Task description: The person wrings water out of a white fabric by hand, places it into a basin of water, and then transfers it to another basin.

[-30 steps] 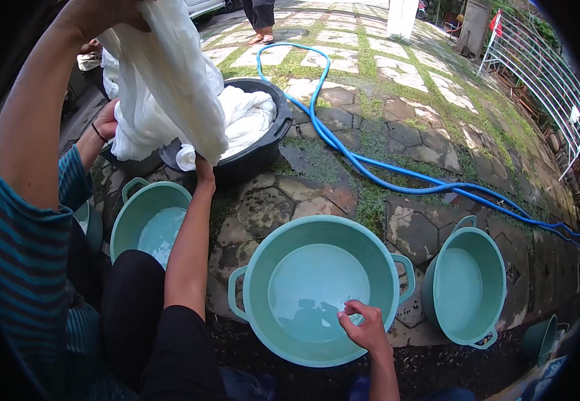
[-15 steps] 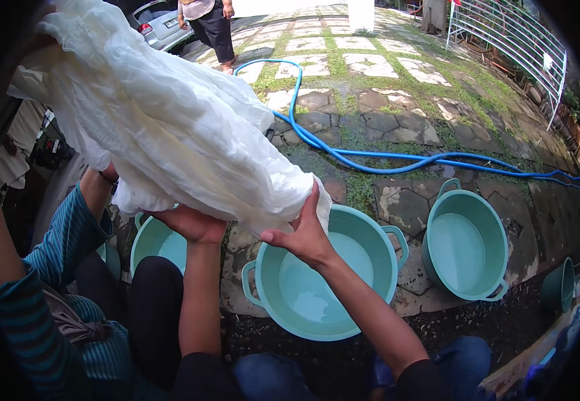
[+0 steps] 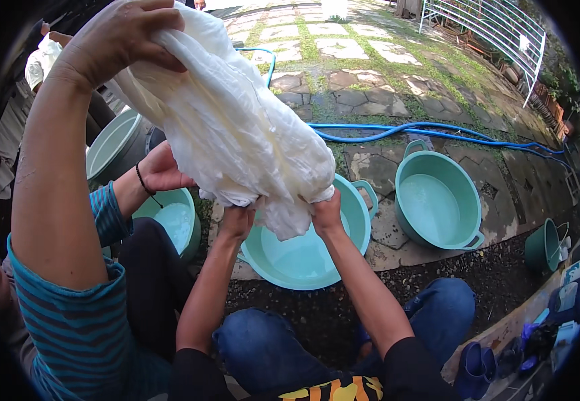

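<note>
A large bunched white cloth (image 3: 236, 127) is held up over the middle pale-green basin (image 3: 290, 283), slanting from upper left down to the centre. My left hand (image 3: 239, 220) is closed on its lower edge, and my right hand (image 3: 328, 212) grips the lower right corner, its fingers partly hidden in the folds. At my left, a co-worker in a striped teal sleeve (image 3: 62, 281) grasps the cloth's upper end with a raised hand (image 3: 126, 40). The co-worker's other hand (image 3: 159, 168), with a dark bracelet, is under the cloth's left side.
Another green basin (image 3: 437, 162) of water stands at right, one (image 3: 195, 230) at left and a paler tub (image 3: 112, 144) beyond. A blue hose (image 3: 390, 131) crosses the paving. At far right are a small green bucket (image 3: 542, 246), blue sandals (image 3: 476, 367) and a white metal railing (image 3: 497, 40).
My hands have gone from open under the cloth to closed on its lower edge. The co-worker's raised hand has come into view at the upper end. My view has shifted.
</note>
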`<action>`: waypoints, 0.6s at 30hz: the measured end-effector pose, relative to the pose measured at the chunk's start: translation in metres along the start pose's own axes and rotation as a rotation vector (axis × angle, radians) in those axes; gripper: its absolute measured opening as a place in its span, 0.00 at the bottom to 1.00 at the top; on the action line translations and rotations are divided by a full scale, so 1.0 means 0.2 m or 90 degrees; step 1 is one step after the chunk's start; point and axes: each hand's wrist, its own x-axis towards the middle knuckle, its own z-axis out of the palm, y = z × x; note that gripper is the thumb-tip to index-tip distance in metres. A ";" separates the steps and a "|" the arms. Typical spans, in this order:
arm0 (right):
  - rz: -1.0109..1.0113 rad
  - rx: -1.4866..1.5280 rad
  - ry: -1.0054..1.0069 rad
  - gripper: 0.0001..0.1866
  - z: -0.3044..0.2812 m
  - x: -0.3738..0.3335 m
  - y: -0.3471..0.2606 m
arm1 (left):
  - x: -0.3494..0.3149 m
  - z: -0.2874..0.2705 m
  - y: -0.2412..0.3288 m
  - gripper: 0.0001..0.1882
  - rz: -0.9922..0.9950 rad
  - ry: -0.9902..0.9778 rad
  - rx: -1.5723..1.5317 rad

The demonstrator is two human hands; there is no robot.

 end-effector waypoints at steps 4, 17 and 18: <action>0.069 0.015 0.069 0.17 -0.35 -0.02 0.11 | -0.06 -0.01 -0.22 0.35 -0.188 -0.050 0.312; 0.154 -0.686 0.040 0.18 -0.92 -0.24 0.58 | 0.07 0.32 -0.24 0.16 -0.003 -0.670 1.074; 0.171 -0.742 0.031 0.19 -0.96 -0.24 0.56 | 0.15 0.53 -0.02 0.12 0.151 -0.893 1.314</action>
